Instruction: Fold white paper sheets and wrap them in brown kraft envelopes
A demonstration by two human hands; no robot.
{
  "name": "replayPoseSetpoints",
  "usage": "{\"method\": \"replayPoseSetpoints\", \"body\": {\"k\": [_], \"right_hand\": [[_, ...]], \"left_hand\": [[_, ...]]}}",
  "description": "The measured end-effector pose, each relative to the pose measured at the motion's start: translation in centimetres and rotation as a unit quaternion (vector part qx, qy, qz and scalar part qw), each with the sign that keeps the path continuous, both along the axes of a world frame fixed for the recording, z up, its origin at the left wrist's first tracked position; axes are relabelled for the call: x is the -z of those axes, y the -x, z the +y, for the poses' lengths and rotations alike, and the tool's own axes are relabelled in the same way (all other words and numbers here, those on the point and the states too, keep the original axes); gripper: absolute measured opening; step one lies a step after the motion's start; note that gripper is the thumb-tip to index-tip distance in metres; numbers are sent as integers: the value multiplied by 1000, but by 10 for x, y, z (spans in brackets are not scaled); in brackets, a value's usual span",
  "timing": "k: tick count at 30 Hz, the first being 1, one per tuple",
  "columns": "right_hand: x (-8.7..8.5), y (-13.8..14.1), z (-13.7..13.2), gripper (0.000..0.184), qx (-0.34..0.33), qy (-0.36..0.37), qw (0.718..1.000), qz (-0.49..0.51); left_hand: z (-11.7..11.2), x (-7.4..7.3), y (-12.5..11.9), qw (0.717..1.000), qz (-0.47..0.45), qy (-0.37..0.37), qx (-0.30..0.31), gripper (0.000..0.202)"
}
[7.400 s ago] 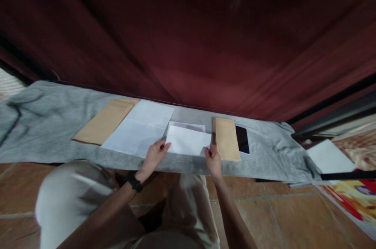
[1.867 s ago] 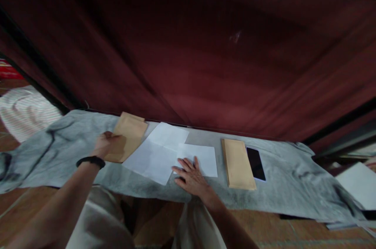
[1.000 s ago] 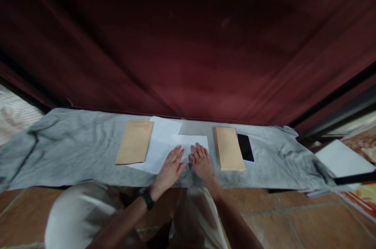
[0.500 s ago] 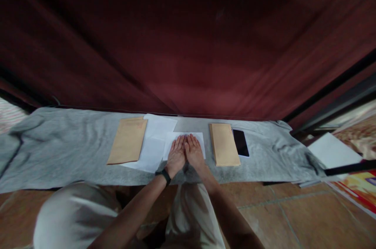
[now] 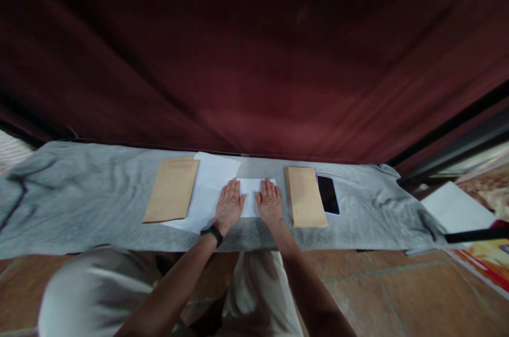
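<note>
A folded sheet of white paper (image 5: 249, 196) lies across the grey cloth in front of me. My left hand (image 5: 229, 203) rests flat on its left end, fingers stretched out. At the right end, my right hand (image 5: 269, 201) also lies flat, palm down. The paper's middle shows between the two thumbs. Left of it are loose white sheets (image 5: 209, 188), partly under a brown envelope (image 5: 170, 189). To the right of my right hand is a stack of brown envelopes (image 5: 305, 196).
A phone (image 5: 328, 194) lies beside the right envelope stack. The grey cloth (image 5: 91, 194) covers a long, narrow surface, with a dark red curtain (image 5: 254, 72) hanging behind it. A white board (image 5: 457, 207) and a colourful printed sheet (image 5: 485, 263) are at the far right.
My hands were side by side on the middle of the paper. They have slid apart, the left hand to the left and the right hand to the right, staying flat.
</note>
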State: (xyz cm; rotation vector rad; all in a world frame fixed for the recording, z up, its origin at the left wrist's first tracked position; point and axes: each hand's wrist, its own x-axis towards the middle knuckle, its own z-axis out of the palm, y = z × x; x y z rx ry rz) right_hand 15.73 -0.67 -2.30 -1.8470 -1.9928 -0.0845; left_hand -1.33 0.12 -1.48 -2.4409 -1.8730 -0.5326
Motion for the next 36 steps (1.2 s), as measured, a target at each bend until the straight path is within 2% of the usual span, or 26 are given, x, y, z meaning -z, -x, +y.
{"method": "replayPoseSetpoints", "body": {"k": [6, 11, 15, 17, 20, 22, 24, 29, 36], "right_hand": [[6, -7, -12, 57, 27, -49, 998, -3], [10, -15, -28, 57, 43, -53, 998, -10], [4, -16, -42, 56, 50, -46, 998, -4], [-1, -10, -48, 55, 34, -36, 999, -4], [-8, 5, -58, 52, -39, -10, 999, -9], [-9, 13, -64, 50, -86, 4, 996, -15], [-7, 15, -69, 49, -97, 8, 995, -18], [-1, -1, -76, 52, -55, -11, 998, -24], [3, -19, -93, 60, -14, -33, 999, -33]], "left_hand": [[-8, 4, 10, 1000, -15, -21, -9, 63], [-18, 5, 18, 999, -26, -24, -22, 62], [-25, -1, 20, 999, -20, -15, -24, 62], [-27, -5, 19, 1000, -11, -7, -26, 62], [-28, -11, 16, 1000, 13, 2, -24, 59], [-29, -15, 16, 999, 32, 7, -16, 58], [-29, -17, 15, 999, 45, 14, -11, 58], [-30, -22, 14, 997, 65, 37, -7, 58], [-28, -22, 9, 994, 82, 54, 49, 58]]}}
